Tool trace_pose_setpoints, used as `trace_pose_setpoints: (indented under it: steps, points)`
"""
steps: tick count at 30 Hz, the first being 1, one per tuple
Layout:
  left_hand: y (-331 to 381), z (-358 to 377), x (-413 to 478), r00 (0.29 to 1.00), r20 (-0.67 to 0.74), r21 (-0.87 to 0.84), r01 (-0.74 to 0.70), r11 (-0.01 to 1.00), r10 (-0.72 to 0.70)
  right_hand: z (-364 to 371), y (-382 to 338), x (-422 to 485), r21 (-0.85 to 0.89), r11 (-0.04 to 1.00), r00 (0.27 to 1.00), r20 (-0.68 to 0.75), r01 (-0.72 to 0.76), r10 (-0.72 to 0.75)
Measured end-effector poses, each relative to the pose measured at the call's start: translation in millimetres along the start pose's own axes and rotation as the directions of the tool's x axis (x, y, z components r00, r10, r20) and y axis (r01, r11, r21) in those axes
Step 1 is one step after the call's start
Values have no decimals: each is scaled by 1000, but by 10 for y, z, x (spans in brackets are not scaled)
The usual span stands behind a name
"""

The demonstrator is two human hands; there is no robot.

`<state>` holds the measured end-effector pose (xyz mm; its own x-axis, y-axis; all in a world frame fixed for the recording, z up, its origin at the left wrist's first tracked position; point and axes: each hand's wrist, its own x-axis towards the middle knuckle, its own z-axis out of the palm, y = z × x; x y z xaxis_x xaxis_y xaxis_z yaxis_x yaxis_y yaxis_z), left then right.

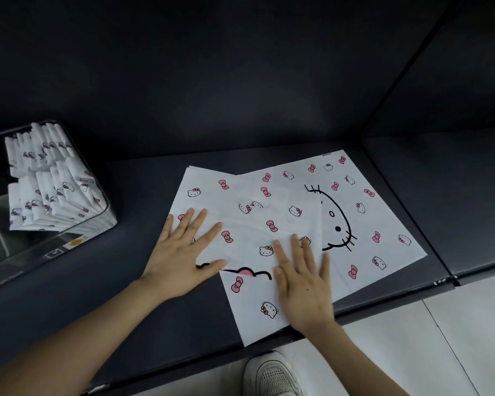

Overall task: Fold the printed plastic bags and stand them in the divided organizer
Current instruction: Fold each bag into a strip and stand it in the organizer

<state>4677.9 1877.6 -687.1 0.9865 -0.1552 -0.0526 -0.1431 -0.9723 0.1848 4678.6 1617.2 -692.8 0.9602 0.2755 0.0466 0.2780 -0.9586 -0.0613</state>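
Pressing flat, head view only: left hand (183, 252) and right hand (303, 287) both lie palm-down on the top bag (249, 195), fingers straight and spread, gripping nothing. The left hand sits at the bag's left edge, partly over the table (112, 295); the right hand sits toward its near right side. The top bag lies at table centre, skewed, overlapping a lower bag (383, 201) that shows a large cat-face outline. A layer edge crosses the top bag between the 2 hands; cannot tell if it is a fold-over of the same bag or a separate sheet. The organizer (109, 212), clear-walled, stands well apart at far left, and folded bags (52, 190) stand upright in it in rows. A shoe (272, 375) shows at the near edge. Judgement: thin printed film, very light, limp, no stiffness of its own, likely slick against the sheet beneath, so it could slide or spring back when released. Best held by pinning with 1 flat palm and pinching a free corner or edge with the other hand. Creases need firm smoothing. Step in hand: flattening or setting a fold.
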Motion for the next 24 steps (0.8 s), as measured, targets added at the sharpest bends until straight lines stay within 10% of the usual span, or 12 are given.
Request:
trace_pose_setpoints:
  steps: [5,10,14,20,24]
  points:
    - [15,-23,-6,1000,8,-18,2,1000,-2,-137,431,-150,-17,995,994,-46,-96,95]
    - [10,-13,-2,1000,2,-42,5,999,-5,-259,488,-77,-5,905,874,-258,426,-412]
    - [-14,-129,10,1000,32,-60,3,998,-1,-195,485,90,-72,848,801,-296,524,-520]
    - [-424,-599,-121,980,130,-289,-109,951,151,-647,477,151,585,792,982,-47,177,-184]
    - [-593,-582,-248,981,151,-438,-41,898,118,-791,545,199,741,669,973,194,-61,-126]
